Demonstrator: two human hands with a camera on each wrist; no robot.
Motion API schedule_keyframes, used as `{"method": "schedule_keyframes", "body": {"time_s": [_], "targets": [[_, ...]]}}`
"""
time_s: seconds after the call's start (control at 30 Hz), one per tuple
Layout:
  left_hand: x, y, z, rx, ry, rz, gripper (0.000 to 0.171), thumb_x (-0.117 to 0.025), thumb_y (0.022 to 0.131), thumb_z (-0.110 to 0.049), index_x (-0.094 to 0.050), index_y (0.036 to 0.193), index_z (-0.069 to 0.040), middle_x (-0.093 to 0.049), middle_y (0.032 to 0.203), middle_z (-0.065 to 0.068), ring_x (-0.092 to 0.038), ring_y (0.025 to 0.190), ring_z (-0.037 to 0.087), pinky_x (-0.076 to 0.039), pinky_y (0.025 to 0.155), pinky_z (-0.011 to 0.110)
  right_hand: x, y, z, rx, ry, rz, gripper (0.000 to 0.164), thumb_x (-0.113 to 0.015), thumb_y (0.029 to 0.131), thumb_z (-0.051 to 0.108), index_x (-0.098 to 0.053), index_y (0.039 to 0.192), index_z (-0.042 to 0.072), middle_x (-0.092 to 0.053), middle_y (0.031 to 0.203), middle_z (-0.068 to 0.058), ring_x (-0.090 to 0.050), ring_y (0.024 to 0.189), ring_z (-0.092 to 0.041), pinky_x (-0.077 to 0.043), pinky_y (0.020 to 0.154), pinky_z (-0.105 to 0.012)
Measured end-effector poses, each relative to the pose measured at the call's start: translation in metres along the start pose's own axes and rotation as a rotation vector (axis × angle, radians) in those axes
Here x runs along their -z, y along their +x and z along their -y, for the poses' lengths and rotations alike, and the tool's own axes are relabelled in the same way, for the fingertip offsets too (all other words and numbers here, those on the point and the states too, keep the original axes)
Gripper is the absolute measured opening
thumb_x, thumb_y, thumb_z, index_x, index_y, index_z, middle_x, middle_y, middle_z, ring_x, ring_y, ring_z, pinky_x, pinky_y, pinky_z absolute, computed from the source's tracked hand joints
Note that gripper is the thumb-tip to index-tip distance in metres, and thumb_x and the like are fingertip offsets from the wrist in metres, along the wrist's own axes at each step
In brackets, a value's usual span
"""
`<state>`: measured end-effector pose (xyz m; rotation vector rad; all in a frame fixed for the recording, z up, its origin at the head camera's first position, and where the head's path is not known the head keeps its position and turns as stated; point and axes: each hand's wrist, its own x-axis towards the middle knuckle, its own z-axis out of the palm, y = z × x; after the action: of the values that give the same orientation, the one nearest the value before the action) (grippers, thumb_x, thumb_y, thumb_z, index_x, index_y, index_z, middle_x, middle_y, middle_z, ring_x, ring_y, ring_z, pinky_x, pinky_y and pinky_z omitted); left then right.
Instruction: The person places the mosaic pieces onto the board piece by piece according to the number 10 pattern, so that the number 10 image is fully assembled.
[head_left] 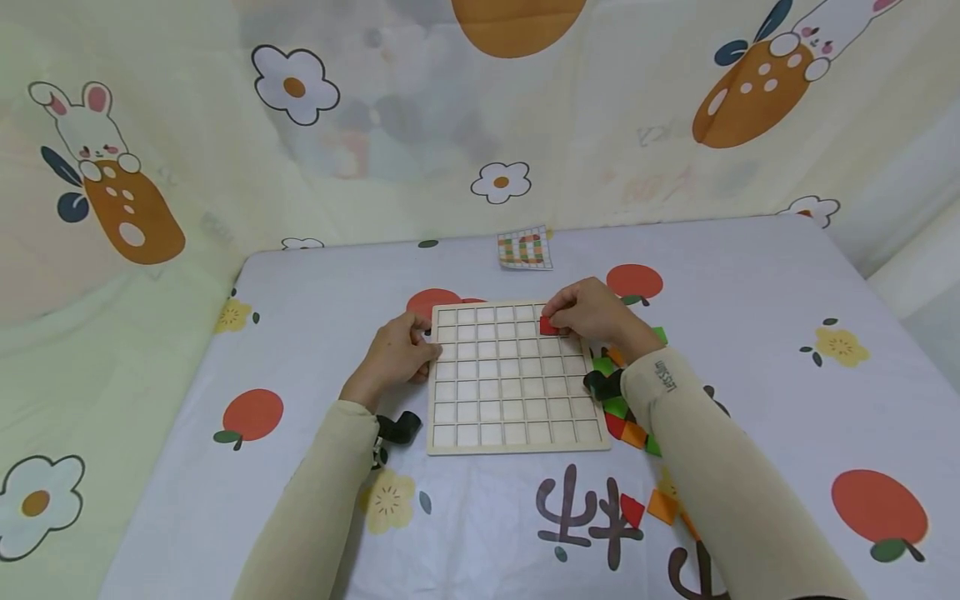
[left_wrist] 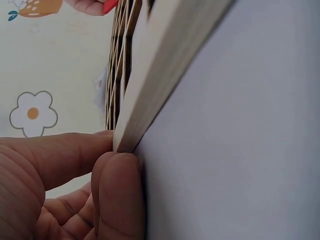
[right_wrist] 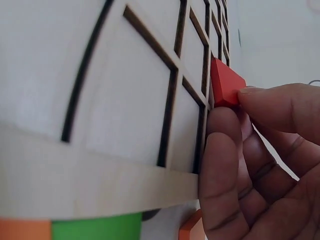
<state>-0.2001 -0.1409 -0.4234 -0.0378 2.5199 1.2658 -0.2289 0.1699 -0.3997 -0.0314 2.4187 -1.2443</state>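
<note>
A pale wooden grid board (head_left: 517, 379) lies flat on the table, its square cells looking unfilled apart from where a hand covers them. My left hand (head_left: 397, 350) holds the board's left edge; in the left wrist view the thumb (left_wrist: 75, 157) and a curled finger meet at the frame's corner. Over the top right cells, my right hand (head_left: 592, 312) pinches a red square tile (head_left: 549, 326) between thumb and fingers. The right wrist view has this red tile (right_wrist: 227, 84) tilted just at the grid's surface; whether it touches the board cannot be told.
Green, orange and red tiles (head_left: 633, 434) lie loose along the board's right side, partly under the right forearm. Closer to me are another red tile (head_left: 632, 510) and an orange one (head_left: 663, 506). A small card with a coloured check pattern (head_left: 525, 248) lies behind the board.
</note>
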Motion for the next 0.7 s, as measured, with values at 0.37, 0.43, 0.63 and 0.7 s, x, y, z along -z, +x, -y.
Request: {"method": "schedule_keyframes", "body": {"time_s": [0.37,0.43,0.63,0.7], "targets": [[0.0002,-0.0006,-0.0008,0.004,-0.011,0.0,0.038,-0.073,0.098,-0.011,-0.055,0.131,-0.003,-0.056,0.094,0.01,-0.062,0.068,0.018,-0.06,0.06,0.026,-0.002,-0.0006,0.0015,-0.027,0.014,-0.014,0.017,-0.063,0.103,0.01,-0.075,0.112,0.002,-0.071,0.097,-0.012,-0.061,0.086,-0.026,-0.056,0.074,-0.03],[0.0001,-0.001,-0.0013,0.006,-0.012,0.001,0.038,-0.073,0.098,-0.011,-0.055,0.131,-0.003,-0.056,0.094,0.01,-0.062,0.067,0.018,-0.06,0.06,0.026,-0.0023,-0.0007,0.0017,-0.03,0.009,-0.016,0.017,-0.063,0.103,0.01,-0.075,0.112,0.003,-0.071,0.097,-0.012,-0.061,0.086,-0.026,-0.056,0.074,-0.03],[0.0003,-0.0019,-0.0023,0.01,-0.013,-0.001,0.038,-0.073,0.098,-0.012,-0.055,0.131,-0.003,-0.056,0.093,0.01,-0.062,0.068,0.018,-0.06,0.061,0.026,-0.0047,-0.001,0.0021,-0.017,-0.035,-0.032,0.017,-0.064,0.103,0.012,-0.076,0.111,0.004,-0.07,0.099,-0.012,-0.06,0.086,-0.025,-0.054,0.073,-0.03],[0.0003,-0.0018,-0.0022,0.01,-0.013,0.0,0.039,-0.073,0.098,-0.012,-0.055,0.131,-0.003,-0.056,0.094,0.01,-0.062,0.068,0.018,-0.06,0.061,0.026,-0.0054,-0.0013,0.0021,-0.018,-0.052,-0.04,0.017,-0.064,0.103,0.014,-0.076,0.111,0.005,-0.07,0.101,-0.011,-0.06,0.087,-0.025,-0.053,0.073,-0.029]]}}
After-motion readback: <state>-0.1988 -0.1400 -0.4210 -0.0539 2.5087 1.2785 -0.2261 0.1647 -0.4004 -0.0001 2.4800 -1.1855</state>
